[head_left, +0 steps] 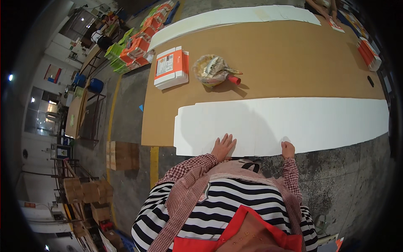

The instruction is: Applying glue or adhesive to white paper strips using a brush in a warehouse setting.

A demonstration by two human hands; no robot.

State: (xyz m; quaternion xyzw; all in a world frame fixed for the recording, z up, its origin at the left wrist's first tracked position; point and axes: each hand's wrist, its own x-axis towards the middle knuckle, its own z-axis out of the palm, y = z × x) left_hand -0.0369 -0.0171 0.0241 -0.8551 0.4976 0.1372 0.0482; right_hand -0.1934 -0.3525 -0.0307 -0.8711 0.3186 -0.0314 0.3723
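Observation:
A long row of overlapping white card sheets [336, 122] lies along the near edge of the table, directly in front of me. My left hand [224, 147] rests palm down on the sheets near their front edge, fingers spread. Farther right, my right hand [288, 149] is curled into a fist at the same front edge. Whatever that fist may hold is hidden.
Brown board covers the table [277, 71]. On it are a stack of orange-and-white cartons [171, 69], a plastic-wrapped bundle [212, 70] with a red tube end, and more white sheets [235, 19] behind. Another person's hands [331, 19] work at the far right corner.

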